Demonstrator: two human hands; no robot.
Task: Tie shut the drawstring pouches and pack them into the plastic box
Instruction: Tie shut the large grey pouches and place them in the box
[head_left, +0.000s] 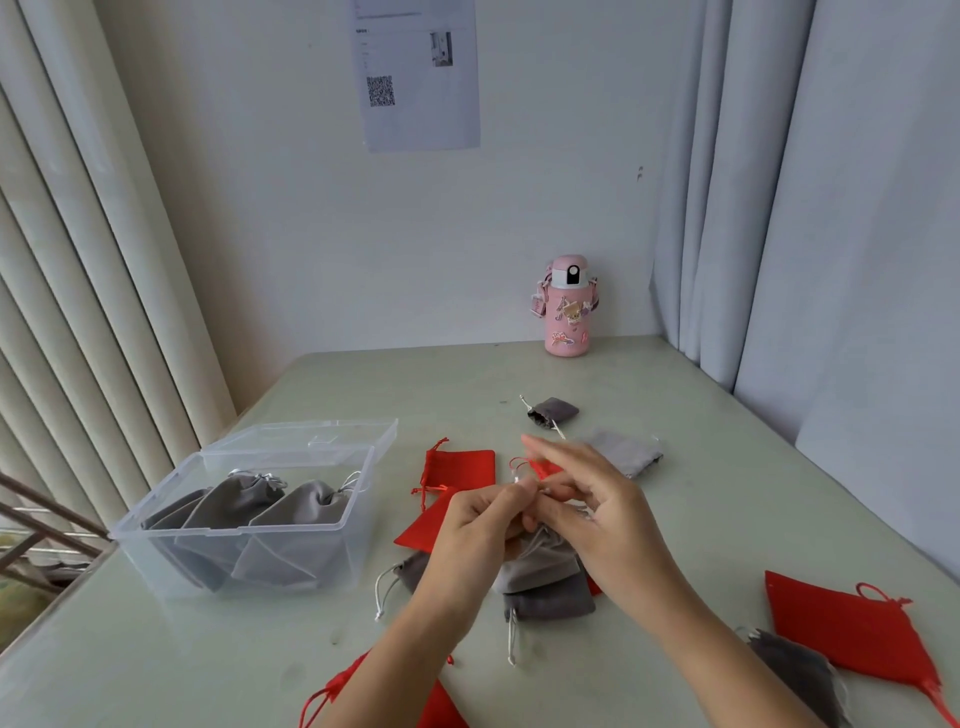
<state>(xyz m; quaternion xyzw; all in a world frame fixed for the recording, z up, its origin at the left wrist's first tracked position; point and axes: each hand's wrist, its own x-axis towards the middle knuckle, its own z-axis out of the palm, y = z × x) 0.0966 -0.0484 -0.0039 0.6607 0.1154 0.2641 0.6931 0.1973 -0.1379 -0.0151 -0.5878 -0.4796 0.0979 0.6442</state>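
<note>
The left hand (470, 525) and the right hand (602, 514) meet fingertip to fingertip above the desk (675, 415). They hide the mouth of the grey pouch (540, 564) that hangs under them. Both pinch its white cord (517, 479) with curled fingers, and only the right forefinger sticks up. How the cord runs between the fingers is too blurred to tell.

The pouch is soft, pale grey and gathered at the top. It rests on a darker grey pouch (550, 603).

A red pouch (426, 525) lies half hidden behind the left hand. Another red pouch (441, 706), below the left wrist, is cut off by the bottom edge. Behind the right fingers only a scrap of a small red pouch (543, 467) shows.

Left of the hands stands the clear plastic box (239, 531) with its lid (311, 441) tipped back. Inside it are several grey pouches (234, 499) with their mouths drawn shut.
</note>
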